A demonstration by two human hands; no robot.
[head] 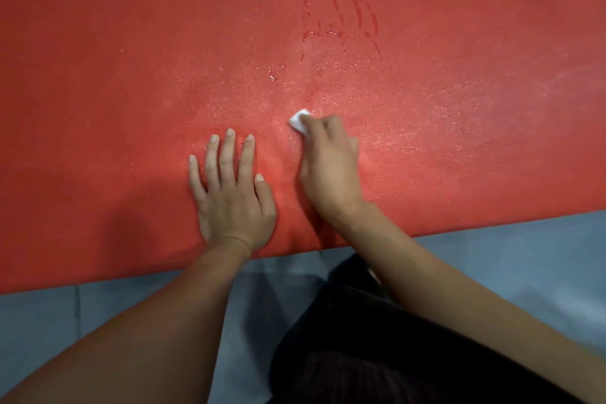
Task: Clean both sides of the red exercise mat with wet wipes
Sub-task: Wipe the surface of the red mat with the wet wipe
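The red exercise mat (131, 59) lies flat and fills most of the head view. My left hand (231, 193) presses flat on it near the front edge, fingers spread and straight. Just to its right, my right hand (329, 161) grips a small folded white wet wipe (299, 120) and holds it against the mat; only the wipe's corner shows past the fingers. A wet handprint and shiny streaks (341, 20) mark the mat beyond the wipe.
The mat's front edge (459, 228) runs slanted across the lower view over a grey tiled floor (524, 259). My dark-clothed knee (377, 338) is on the floor right below the hands.
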